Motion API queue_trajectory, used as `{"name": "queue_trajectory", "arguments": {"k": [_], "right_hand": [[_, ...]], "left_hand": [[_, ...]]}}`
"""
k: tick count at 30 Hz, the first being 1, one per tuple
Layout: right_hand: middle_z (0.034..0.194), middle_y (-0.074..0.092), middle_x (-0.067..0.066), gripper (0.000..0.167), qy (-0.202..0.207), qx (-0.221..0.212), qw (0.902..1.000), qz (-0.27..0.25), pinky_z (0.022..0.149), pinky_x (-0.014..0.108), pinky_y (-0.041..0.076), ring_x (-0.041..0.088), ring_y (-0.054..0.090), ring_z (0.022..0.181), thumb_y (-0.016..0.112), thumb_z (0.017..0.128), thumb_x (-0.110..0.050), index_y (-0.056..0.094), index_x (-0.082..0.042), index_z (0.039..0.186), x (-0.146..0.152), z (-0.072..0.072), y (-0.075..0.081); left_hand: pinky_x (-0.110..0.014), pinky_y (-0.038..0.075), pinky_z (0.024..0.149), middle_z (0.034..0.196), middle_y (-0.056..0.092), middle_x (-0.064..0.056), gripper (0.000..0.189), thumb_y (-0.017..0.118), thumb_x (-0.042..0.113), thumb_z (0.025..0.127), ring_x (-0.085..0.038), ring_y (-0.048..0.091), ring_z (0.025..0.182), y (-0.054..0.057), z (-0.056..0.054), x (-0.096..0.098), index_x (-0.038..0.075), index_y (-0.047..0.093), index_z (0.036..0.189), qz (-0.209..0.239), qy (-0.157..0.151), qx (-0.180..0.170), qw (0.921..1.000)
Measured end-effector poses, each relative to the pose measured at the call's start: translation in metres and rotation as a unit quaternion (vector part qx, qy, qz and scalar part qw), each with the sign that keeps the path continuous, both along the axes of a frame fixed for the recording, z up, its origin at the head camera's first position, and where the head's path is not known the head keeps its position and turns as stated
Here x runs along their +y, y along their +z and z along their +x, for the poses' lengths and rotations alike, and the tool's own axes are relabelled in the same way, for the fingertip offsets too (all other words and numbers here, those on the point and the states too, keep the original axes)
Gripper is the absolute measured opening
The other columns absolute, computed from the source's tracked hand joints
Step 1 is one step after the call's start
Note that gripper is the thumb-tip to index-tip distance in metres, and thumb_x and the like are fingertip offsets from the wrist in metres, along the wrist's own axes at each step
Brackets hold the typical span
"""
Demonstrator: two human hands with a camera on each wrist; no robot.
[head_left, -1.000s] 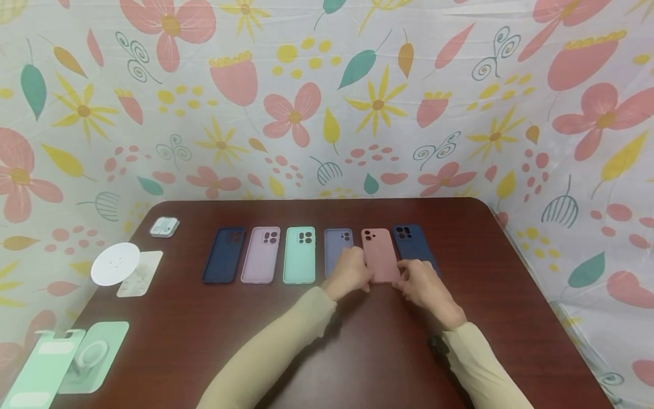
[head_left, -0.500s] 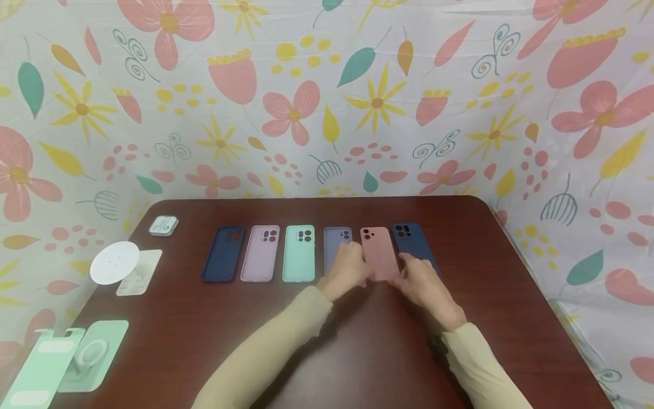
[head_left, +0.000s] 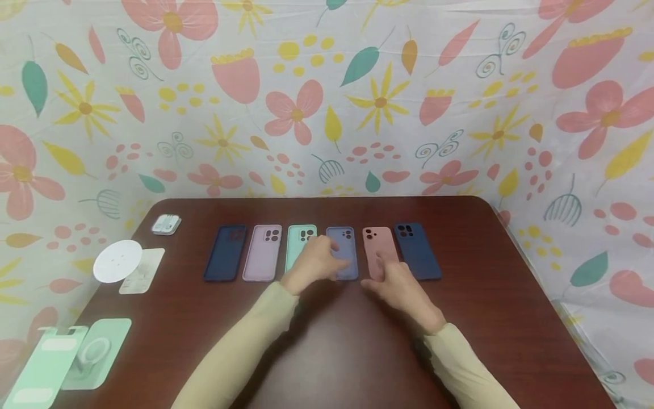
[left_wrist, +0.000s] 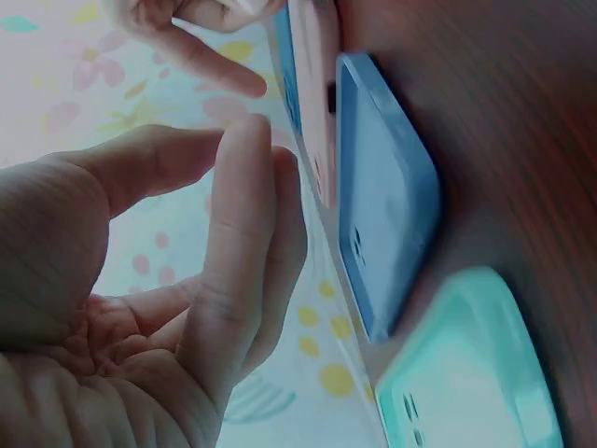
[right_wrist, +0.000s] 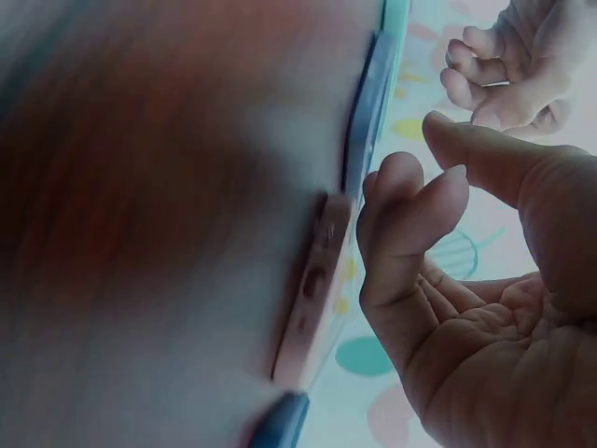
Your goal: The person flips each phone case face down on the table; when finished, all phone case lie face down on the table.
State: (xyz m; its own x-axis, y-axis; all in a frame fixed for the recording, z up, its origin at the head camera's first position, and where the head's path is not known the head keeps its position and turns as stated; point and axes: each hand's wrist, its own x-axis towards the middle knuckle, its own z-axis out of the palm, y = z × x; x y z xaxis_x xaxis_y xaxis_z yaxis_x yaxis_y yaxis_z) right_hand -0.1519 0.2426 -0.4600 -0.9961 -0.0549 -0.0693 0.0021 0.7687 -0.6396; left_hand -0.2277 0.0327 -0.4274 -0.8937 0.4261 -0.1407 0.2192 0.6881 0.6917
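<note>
Phone cases lie in a row across the brown table (head_left: 327, 352). From the left they are dark blue (head_left: 222, 258), lilac (head_left: 261, 258), mint (head_left: 294, 238), grey-blue (head_left: 343, 241), pink (head_left: 377, 238) and blue (head_left: 420, 255). My left hand (head_left: 311, 262) is over the mint case, its fingertips reaching toward the grey-blue case (left_wrist: 387, 201); bent thumb and fingers hold nothing. In the right wrist view my right hand (right_wrist: 420, 280) has loosely bent fingers with nothing between them. It hovers at the near part of the pink case (right_wrist: 312, 289), partly hiding it in the head view.
At the table's left stand a white round-topped stand (head_left: 117, 261), a mint stand (head_left: 97, 360) and a mint phone-shaped panel (head_left: 48, 363). A small white square case (head_left: 166, 224) lies at the back left corner. Flowered cloth (head_left: 296, 113) hangs behind the table.
Both hands have moved left: the left from the grey-blue and pink cases to over the mint one, the right away from the blue case's edge. The pink case is no longer touched.
</note>
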Motion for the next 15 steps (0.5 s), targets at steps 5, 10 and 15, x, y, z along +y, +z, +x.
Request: {"name": "queue_trajectory", "arguments": {"k": [5, 10, 15], "right_hand": [[0.066, 0.060, 0.003, 0.087, 0.016, -0.015, 0.9995, -0.021, 0.059, 0.028, 0.046, 0.013, 0.054, 0.056, 0.084, 0.095, -0.021, 0.037, 0.011, 0.161, -0.014, -0.005, -0.003], [0.073, 0.069, 0.005, 0.093, 0.019, -0.025, 0.9993, -0.021, 0.057, 0.028, 0.049, 0.015, 0.063, 0.062, 0.085, 0.093, -0.020, 0.032, 0.013, 0.161, -0.025, -0.010, -0.005], [0.074, 0.070, 0.006, 0.095, 0.009, -0.046, 0.9989, -0.007, 0.058, 0.028, 0.050, 0.016, 0.064, 0.063, 0.087, 0.092, -0.020, 0.031, 0.014, 0.162, -0.031, -0.021, -0.015]], "left_hand": [[-0.038, 0.066, 0.080, 0.074, 0.080, -0.011, 0.049, 0.084, 0.024, 0.094, -0.013, 0.076, 0.055, -0.012, -0.011, -0.014, -0.009, 0.071, 0.128, -0.034, -0.003, -0.003, 0.9994], [-0.032, 0.063, 0.088, 0.063, 0.075, -0.003, 0.051, 0.085, 0.023, 0.092, -0.013, 0.075, 0.054, -0.023, -0.020, -0.019, -0.008, 0.069, 0.130, -0.067, -0.005, -0.030, 0.9973], [-0.037, 0.065, 0.092, 0.067, 0.076, -0.006, 0.049, 0.089, 0.020, 0.090, -0.017, 0.077, 0.056, -0.018, -0.016, -0.019, -0.008, 0.069, 0.125, -0.054, 0.006, -0.052, 0.9972]]}}
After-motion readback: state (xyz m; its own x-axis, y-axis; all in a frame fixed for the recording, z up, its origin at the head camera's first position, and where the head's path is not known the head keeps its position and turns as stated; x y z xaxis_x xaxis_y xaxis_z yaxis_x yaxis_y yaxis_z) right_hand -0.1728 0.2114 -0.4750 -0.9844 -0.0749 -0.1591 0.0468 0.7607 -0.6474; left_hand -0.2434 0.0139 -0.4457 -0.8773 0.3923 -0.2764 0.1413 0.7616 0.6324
